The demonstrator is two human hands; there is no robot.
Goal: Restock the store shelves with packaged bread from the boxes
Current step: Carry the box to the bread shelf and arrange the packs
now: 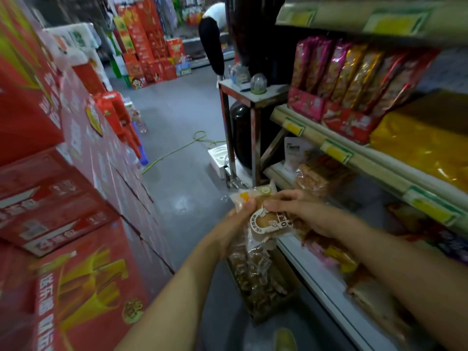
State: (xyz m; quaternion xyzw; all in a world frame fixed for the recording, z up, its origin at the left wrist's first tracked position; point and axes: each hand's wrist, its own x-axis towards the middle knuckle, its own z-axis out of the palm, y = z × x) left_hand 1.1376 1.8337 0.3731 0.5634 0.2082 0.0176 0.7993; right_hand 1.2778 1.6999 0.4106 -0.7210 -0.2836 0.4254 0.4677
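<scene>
Both the left hand and right hand grasp a clear bread packet by its ends, label up, held over the open box on the floor beside the low shelf at right, apparently ready for shelving.

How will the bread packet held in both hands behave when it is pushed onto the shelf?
The bread packet is probably soft and light: thin clear wrap, pinched easily by the left hand and right hand. Its glossy film may slide. Hard pushing would likely squash it.
</scene>
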